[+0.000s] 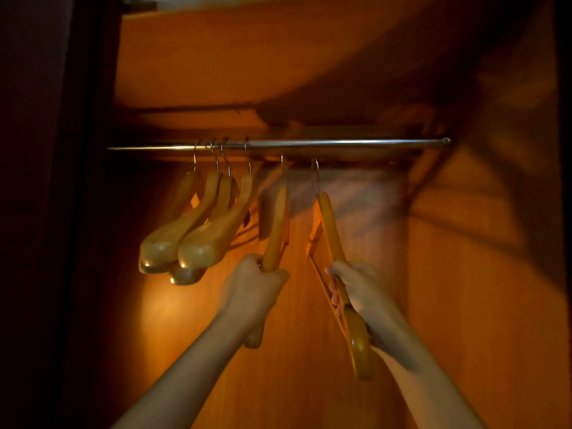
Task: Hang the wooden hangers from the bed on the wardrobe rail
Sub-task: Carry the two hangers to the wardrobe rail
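Observation:
A metal wardrobe rail (340, 143) runs across the wardrobe. Several wooden hangers (198, 230) hang from its left part by their hooks. My left hand (252, 289) grips a wooden hanger (277, 224) by its lower arm; its hook sits just below the rail, near the middle. My right hand (359, 289) grips a second wooden hanger (332, 230); its hook is also a little under the rail, to the right of the first. Neither hook rests on the rail.
The wardrobe's orange wooden back wall (309, 351) lies behind the hangers and a side wall (479, 274) stands at the right. A shelf board (216, 72) sits above the rail. The rail's right half carries nothing.

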